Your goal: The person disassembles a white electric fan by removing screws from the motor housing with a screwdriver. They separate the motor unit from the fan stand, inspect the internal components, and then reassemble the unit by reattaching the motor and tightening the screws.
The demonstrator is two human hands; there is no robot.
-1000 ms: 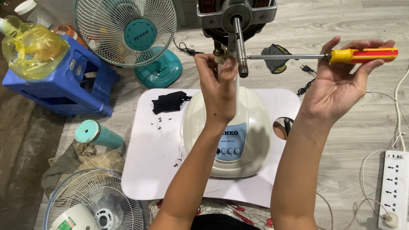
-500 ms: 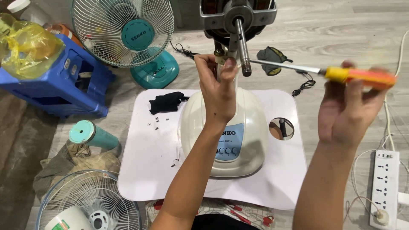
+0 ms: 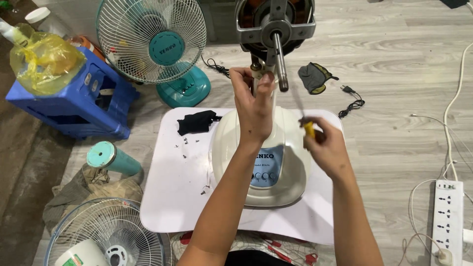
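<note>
From the head view, a teal fan (image 3: 152, 49), blue stool (image 3: 74, 101) and black cloth (image 3: 196, 121) ringed the white board (image 3: 167, 197). The left hand (image 3: 253, 106) pinched the cream fan's neck (image 3: 257, 74). The right hand (image 3: 325, 148) closed its grip on the screwdriver (image 3: 301, 111), whose blurred shaft angled up-left toward the motor (image 3: 274, 24).

Pale grey wood-plank floor (image 3: 394, 44) runs throughout, evenly lit. A blue plastic stool (image 3: 74, 106) stands far left; a white power strip (image 3: 447, 216) lies near right.
</note>
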